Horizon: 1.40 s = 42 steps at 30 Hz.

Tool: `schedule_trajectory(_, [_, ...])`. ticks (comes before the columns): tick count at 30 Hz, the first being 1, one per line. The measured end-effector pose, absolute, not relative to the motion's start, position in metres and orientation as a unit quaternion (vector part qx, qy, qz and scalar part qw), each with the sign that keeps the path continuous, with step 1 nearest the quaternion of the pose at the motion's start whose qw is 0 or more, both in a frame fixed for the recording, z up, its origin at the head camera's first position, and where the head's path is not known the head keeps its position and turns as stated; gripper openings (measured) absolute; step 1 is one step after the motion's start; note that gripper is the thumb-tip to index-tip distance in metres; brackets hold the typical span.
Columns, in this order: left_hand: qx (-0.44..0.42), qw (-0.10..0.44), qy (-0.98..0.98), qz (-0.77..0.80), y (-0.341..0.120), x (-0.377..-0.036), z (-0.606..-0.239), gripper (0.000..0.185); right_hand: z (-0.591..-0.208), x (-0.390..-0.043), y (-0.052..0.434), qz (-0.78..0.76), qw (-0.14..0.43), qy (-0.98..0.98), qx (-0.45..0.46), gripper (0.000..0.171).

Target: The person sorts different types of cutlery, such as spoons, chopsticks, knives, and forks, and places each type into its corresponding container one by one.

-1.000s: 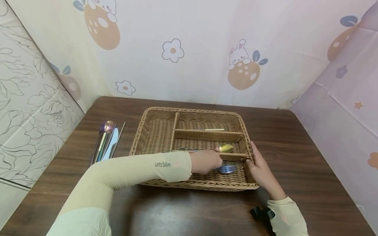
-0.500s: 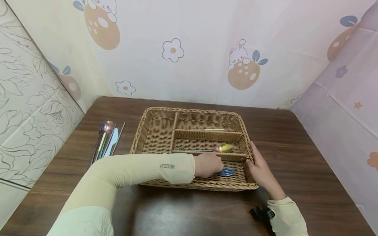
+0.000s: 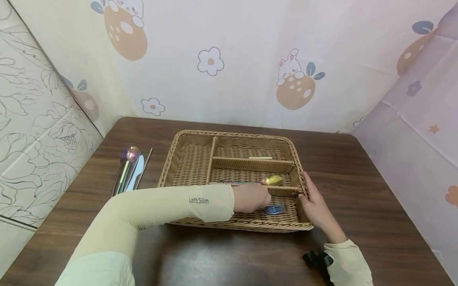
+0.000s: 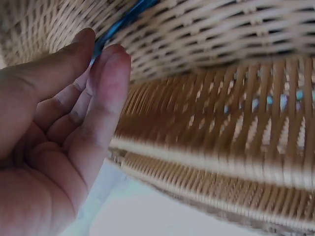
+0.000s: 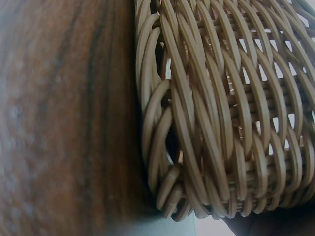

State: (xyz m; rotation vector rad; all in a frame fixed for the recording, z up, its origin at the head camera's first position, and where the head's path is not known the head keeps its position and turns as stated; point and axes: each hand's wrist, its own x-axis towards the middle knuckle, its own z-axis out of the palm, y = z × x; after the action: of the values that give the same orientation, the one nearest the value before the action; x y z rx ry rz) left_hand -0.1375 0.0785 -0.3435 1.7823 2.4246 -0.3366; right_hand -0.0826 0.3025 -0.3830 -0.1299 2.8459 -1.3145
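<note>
Two hands in play: my left fingers (image 4: 106, 73) pinch the slim blue metal fork (image 3: 274, 209) in the woven wicker basket's (image 3: 186, 159) near slot, right hand (image 3: 316, 206) relaxed against its rim.

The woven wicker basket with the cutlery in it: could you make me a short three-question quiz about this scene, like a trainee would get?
1. True or false: the gold metal spoon lies in the middle compartment of the tan woven wicker basket.
2. Which hand pinches the handle of the blue metal fork?
A. left hand
B. right hand
C. neither
3. Fill in: the right hand rests on the basket's ____ side wall.

Key:
1. True; the spoon lies between the two long dividers.
2. A; the left wrist view shows its fingers closed on the blue handle.
3. Right; that hand lies against the rim there, nearest the dark brown wooden table edge.
</note>
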Motion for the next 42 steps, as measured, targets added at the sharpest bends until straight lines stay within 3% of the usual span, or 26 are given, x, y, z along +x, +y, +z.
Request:
schedule_trajectory(6, [0.562, 0.056, 0.824, -0.041, 0.062, -0.146, -0.322, 0.007, -0.382, -0.081, 0.302, -0.413, 0.003, 0.91, -0.042, 0.069])
schedule_trajectory(11, [0.512, 0.085, 0.855, 0.022, 0.043, -0.154, -0.306, 0.008, -0.381, -0.081, 0.302, -0.413, 0.001, 0.91, -0.043, 0.069])
schedule_trajectory(18, [0.481, 0.074, 0.869, 0.093, 0.014, -0.167, -0.295, 0.033, -0.382, -0.081, 0.304, -0.414, -0.002, 0.91, -0.038, 0.069])
schedule_trajectory(23, [0.413, 0.085, 0.893, 0.159, -0.019, -0.178, -0.29, 0.022, -0.382, -0.082, 0.303, -0.415, -0.002, 0.909, -0.04, 0.069])
schedule_trajectory(32, [0.215, 0.046, 0.953, 0.211, -0.127, -0.206, -0.314, 0.036, -0.382, -0.085, 0.302, -0.419, 0.008, 0.907, -0.041, 0.07])
schedule_trajectory(42, [0.153, 0.036, 0.968, 0.194, -0.195, -0.211, -0.345, 0.041, -0.383, -0.084, 0.303, -0.417, 0.003, 0.908, -0.041, 0.07])
